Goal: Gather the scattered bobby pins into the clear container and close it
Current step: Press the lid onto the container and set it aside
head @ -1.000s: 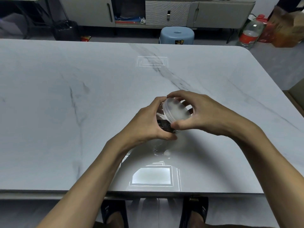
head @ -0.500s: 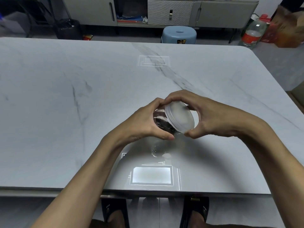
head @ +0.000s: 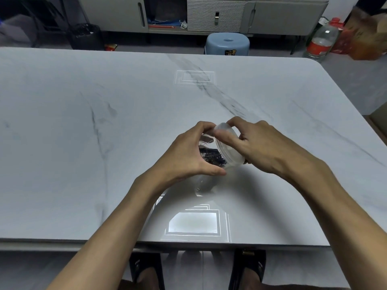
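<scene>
Holding the clear container (head: 204, 141) tilted just over the table (head: 83, 122), nr the middle of its front edge, the left hand (head: 188, 156) wraps fingers + thumb round its body; dark bobby pins (head: 211, 156) lie inside. The right hand (head: 258, 147) curls thumb + fingers round the lid (head: 232, 153) at the container's mouth. Past the far edge: blue stool (head: 227, 43), plastic bottle (head: 320, 41).

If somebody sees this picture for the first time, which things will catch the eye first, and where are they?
First come the two hands meeting over the near middle of the pale marble table. The left hand grips a tilted clear container with dark bobby pins inside, and the right hand holds its lid at the mouth. Beyond the far edge, a blue stool and a red-labelled bottle stand out.
</scene>
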A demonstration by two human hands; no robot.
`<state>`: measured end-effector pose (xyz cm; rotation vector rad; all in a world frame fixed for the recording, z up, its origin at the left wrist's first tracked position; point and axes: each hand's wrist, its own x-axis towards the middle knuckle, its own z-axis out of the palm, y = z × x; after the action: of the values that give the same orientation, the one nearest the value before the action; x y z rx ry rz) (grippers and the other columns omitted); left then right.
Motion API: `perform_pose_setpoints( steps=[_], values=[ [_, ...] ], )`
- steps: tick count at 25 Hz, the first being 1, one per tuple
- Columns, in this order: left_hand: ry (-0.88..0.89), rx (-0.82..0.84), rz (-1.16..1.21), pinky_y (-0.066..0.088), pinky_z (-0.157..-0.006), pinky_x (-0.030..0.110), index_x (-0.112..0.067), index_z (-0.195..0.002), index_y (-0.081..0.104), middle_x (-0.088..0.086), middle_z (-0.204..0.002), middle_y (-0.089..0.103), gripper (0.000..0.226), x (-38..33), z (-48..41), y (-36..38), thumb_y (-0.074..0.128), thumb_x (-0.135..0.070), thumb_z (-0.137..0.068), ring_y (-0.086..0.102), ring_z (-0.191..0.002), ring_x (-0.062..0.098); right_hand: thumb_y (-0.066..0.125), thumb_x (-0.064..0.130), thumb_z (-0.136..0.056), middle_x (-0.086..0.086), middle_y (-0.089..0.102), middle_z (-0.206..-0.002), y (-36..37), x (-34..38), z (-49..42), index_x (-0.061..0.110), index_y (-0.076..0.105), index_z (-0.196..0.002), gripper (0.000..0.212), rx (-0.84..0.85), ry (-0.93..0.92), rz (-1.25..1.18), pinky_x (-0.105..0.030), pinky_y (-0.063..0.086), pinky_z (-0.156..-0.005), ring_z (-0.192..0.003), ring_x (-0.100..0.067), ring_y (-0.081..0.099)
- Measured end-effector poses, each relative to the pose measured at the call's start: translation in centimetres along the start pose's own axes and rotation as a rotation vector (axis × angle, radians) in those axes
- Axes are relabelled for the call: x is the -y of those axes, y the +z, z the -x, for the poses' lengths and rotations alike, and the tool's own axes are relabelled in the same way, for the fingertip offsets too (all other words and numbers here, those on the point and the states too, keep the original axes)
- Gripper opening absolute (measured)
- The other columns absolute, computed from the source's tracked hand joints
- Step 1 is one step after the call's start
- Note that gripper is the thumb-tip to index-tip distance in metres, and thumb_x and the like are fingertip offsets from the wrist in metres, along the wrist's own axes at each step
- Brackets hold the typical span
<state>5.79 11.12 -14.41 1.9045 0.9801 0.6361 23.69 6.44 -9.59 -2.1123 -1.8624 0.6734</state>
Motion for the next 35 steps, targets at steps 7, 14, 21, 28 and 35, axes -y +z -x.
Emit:
perform_pose_setpoints(
  steps=[7,14,21,28,35],
  values=[
    [-0.026,-0.031,0.014,0.046,-0.073,0.012,-0.031,-0.121,0.050,-0.017,-0.111,0.061,0.082,0.2,0.0,-0.4,0.091,-0.031,-0.050,0.061,-0.096,-0.003,0.075,0.053,-0.067,0.014,0.053,-0.131,-1.1,-0.2,0.1,0.049,0.039,-0.135,0.077,0.197,-0.210,-0.163,-0.036,0.051,-0.094,-0.112,-0.005,0.057],
    [-0.025,-0.035,0.027,0.047,-0.077,0.013,-0.025,-0.122,0.051,-0.011,-0.113,0.062,0.081,0.0,0.0,-0.4,0.092,-0.024,-0.053,0.061,-0.102,0.003,0.041,0.086,-0.069,0.009,0.059,-0.131,-0.3,-0.4,-0.4,0.039,0.050,-0.132,0.078,0.079,-0.071,-0.136,-0.040,0.050,-0.093,-0.108,-0.011,0.063],
    [-0.027,-0.051,0.014,0.051,-0.081,0.020,-0.021,-0.121,0.050,-0.007,-0.115,0.061,0.081,0.0,0.1,0.0,0.092,-0.018,-0.052,0.062,-0.104,0.010,0.049,0.085,-0.064,0.007,0.066,-0.099,0.3,0.4,-0.2,0.045,0.055,-0.120,0.069,-0.025,-0.039,-0.106,-0.034,0.053,-0.072,-0.082,-0.012,0.067],
    [-0.035,-0.061,0.043,0.054,-0.085,0.032,-0.024,-0.121,0.050,-0.007,-0.113,0.063,0.081,0.0,0.1,-0.1,0.091,-0.021,-0.052,0.065,-0.102,0.010,0.069,0.058,-0.070,0.014,0.055,-0.132,-0.1,-0.1,-0.2,0.047,0.038,-0.138,0.075,0.140,-0.199,-0.267,-0.035,0.048,-0.096,-0.115,-0.006,0.055],
    [-0.035,-0.093,0.013,0.052,-0.080,0.025,-0.027,-0.119,0.052,-0.013,-0.107,0.066,0.079,0.0,0.2,-0.2,0.090,-0.027,-0.050,0.063,-0.099,0.001,0.056,0.072,-0.066,0.008,0.055,-0.127,1.0,0.2,-0.5,0.047,0.037,-0.138,0.079,0.025,-0.165,-0.217,-0.037,0.048,-0.093,-0.109,-0.013,0.055]
  ],
)
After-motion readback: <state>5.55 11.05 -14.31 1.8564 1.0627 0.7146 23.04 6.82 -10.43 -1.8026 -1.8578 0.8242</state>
